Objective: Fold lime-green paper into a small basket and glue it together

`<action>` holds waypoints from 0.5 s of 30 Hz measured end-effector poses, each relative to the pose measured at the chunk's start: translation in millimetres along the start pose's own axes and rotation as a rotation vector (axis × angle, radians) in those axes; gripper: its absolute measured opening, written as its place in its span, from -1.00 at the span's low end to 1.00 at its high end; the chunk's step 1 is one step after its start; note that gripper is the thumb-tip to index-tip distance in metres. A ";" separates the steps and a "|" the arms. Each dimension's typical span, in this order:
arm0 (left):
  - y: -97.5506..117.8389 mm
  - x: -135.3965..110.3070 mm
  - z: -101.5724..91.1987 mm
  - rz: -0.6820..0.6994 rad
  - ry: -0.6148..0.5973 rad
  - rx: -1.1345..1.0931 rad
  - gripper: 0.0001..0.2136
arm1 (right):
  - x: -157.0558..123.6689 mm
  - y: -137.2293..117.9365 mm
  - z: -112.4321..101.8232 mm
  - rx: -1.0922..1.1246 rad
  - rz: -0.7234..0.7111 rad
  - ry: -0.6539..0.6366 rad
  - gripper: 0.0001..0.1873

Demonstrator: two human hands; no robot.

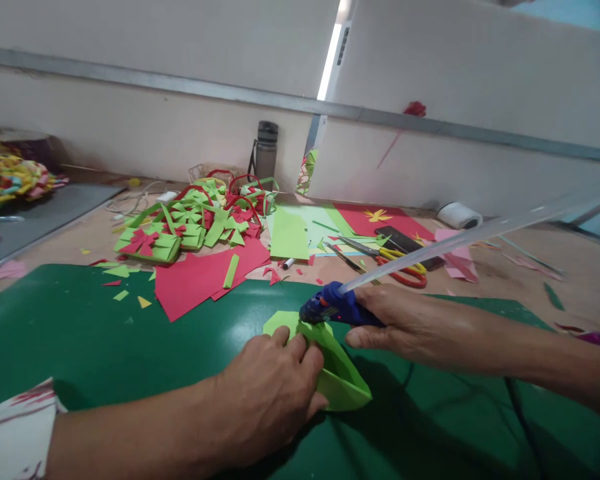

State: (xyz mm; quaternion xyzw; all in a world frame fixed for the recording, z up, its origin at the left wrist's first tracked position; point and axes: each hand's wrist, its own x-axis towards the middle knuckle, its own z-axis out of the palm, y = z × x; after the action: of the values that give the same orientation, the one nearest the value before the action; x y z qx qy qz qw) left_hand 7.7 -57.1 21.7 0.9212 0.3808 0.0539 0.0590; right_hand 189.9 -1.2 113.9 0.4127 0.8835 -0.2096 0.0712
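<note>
My right hand (395,320) grips a blue hot glue gun (347,303), and a long clear glue stick (430,247) juts from its back end. The gun's dark nozzle touches or hovers just over the edge of a folded lime-green paper piece (347,390); I cannot tell which. Pressed over that paper is my left hand (275,380), its fingers curled and holding it against the green mat (130,360). The paper stands partly open like a small pocket, with its near side covered by my left hand.
Behind the mat lie red paper sheets (200,280), scissors (400,263), a dark phone-like slab (405,243) and scraps. Finished-looking green and red paper baskets (190,220) are heaped at the back, beside a grey bottle (267,150). A white roll (459,215) lies right. A cord trails under my right arm.
</note>
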 end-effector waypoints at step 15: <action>1.5 -0.2 0.6 -0.011 -0.022 0.003 -0.79 | 4.1 -3.2 -5.8 -0.128 -0.016 -0.014 -0.74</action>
State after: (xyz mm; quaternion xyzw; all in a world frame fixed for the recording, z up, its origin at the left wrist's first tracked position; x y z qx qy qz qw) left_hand 8.7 -58.4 21.3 0.9197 0.3854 0.0429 0.0618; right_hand 185.1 2.4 118.8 0.3986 0.8980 -0.1559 0.1020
